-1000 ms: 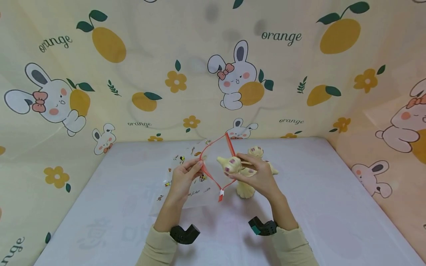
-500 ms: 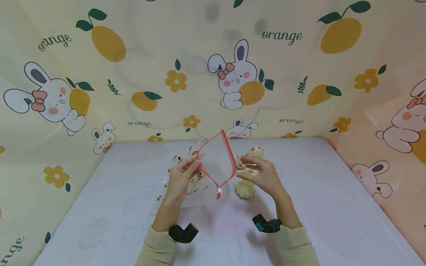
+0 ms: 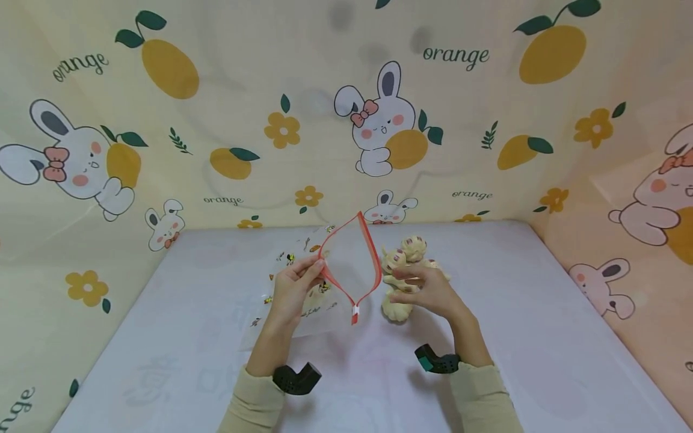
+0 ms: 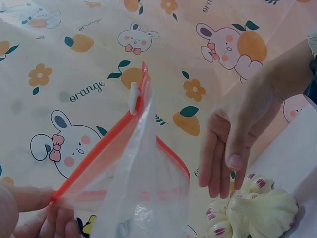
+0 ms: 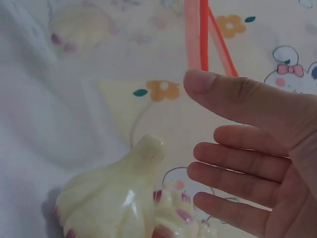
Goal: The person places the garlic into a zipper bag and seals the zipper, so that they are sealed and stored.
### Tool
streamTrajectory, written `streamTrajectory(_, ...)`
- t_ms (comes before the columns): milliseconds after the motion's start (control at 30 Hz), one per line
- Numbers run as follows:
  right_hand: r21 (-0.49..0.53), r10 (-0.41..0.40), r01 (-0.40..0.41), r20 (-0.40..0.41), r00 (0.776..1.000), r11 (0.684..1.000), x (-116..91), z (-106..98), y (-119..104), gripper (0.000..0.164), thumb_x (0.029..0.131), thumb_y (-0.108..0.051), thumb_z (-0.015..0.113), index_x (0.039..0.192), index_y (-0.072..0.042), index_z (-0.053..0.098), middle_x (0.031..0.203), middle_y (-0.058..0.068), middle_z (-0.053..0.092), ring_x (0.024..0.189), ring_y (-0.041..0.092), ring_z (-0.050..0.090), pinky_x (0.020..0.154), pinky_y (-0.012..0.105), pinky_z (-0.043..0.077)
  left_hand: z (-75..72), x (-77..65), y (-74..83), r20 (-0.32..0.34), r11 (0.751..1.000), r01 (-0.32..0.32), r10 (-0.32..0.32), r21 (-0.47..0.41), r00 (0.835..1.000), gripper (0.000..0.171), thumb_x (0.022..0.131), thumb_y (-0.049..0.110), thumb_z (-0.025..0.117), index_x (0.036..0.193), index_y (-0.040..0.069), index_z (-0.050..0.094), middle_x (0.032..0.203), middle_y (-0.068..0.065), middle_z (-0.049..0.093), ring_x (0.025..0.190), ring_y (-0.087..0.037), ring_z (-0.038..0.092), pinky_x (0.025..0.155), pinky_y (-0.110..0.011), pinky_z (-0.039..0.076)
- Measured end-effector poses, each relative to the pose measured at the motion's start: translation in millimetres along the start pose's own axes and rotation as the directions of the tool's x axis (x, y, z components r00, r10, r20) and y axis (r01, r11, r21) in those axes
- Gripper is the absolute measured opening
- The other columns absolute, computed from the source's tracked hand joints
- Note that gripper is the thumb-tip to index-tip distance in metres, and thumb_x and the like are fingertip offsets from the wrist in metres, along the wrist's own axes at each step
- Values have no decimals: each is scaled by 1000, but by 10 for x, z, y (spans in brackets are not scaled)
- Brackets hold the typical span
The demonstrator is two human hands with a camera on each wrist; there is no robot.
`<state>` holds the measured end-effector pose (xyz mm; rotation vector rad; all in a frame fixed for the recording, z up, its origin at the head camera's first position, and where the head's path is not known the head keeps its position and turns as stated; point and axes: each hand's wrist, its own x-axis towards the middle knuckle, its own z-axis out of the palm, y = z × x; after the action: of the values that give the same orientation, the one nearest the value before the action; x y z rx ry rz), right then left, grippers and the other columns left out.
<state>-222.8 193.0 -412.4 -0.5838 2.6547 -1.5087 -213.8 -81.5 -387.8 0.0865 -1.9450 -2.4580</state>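
My left hand (image 3: pixel 295 282) pinches one red edge of a clear zip bag (image 3: pixel 372 249), whose mouth gapes wide with a white slider at the near end. Cartoon prints dot the plastic. To the right, my right hand (image 3: pixel 435 290) hovers over a heap of garlic bulbs (image 3: pixel 397 310), fingers and thumb spread with nothing between them. The right wrist view has a pale garlic bulb (image 5: pixel 114 198) with purple tips below that hand. Blurred behind the plastic there, another bulb (image 5: pixel 81 27) shows. Part of the bag hides behind my left hand.
A white-covered table (image 3: pixel 178 337) carries everything. A printed cloth (image 3: pixel 303 60) with rabbits and oranges rises at the back and both sides. Dark wrist cameras (image 3: pixel 296 379) sit at both cuffs.
A second ago my right hand held a garlic bulb at the bag's mouth. It has let go and drawn back right over the heap. My left hand keeps its pinch, shifted slightly left.
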Motion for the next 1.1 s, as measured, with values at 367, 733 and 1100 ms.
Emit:
streamTrajectory(367, -20, -12, 13, 56, 998, 1000, 2, 13, 139, 57, 73, -15, 83, 119, 11, 60, 120, 30, 64, 113, 44, 61, 97, 48, 53, 4, -10, 24, -8, 1000, 22, -22, 4, 1000, 31, 94, 5, 58, 121, -11, 58, 74, 14, 68, 70, -2, 63, 72, -15, 57)
streamTrajectory(733, -85, 54, -48, 65, 996, 995, -7, 15, 176, 60, 72, -17, 84, 120, 9, 61, 121, 28, 65, 109, 38, 64, 94, 49, 54, 11, -12, 30, -8, 1000, 30, -30, -2, 1000, 30, 94, 5, 58, 119, -11, 59, 74, 13, 68, 70, -2, 64, 72, -15, 57)
streamTrajectory(1100, -120, 92, -82, 78, 993, 989, 24, 83, 234, 54, 72, -18, 84, 118, 4, 64, 114, 19, 69, 102, 28, 62, 93, 47, 55, 4, -9, 15, -1, 1000, 15, -15, -9, 1000, 32, 94, 5, 58, 121, -12, 57, 75, 13, 69, 71, -2, 64, 73, -16, 57)
